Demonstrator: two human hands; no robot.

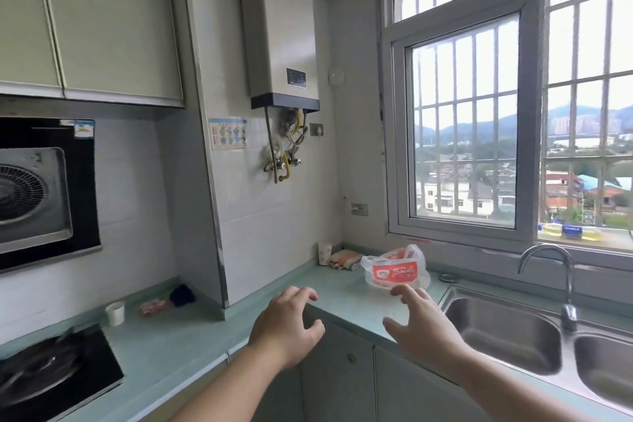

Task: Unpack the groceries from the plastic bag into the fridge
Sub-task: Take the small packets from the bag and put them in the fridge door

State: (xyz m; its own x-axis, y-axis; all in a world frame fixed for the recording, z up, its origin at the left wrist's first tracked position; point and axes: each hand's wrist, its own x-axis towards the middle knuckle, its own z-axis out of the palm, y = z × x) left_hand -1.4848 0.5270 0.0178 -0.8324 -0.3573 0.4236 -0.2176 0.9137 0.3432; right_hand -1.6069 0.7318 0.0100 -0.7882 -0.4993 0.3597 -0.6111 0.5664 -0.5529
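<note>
Sitting just beyond the fingertips of the right hand [419, 322], on the pale green countertop [191, 346]: a thin, translucent white plastic bag with a red printed panel [395, 271], slumped low and loosely bunched. Right hand spread and relaxed, fingers extended toward the bag, grasping nothing; not clear whether the foremost fingertip touches the film. Left hand [287, 325] hovering short of the bag and to its left, fingers lightly curved, likewise empty. Probably light and soft, judging by the sagging outline; film likely slick and crinkly, prone to sliding on the smooth counter if pushed rather than lifted. Contents hidden behind the print, so fragility unknown; gentle handling advisable. Best purchase probably at the gathered top edge or handle loops on the far side from the right hand, pinched together to keep the mouth closed. No fridge in view.
</note>
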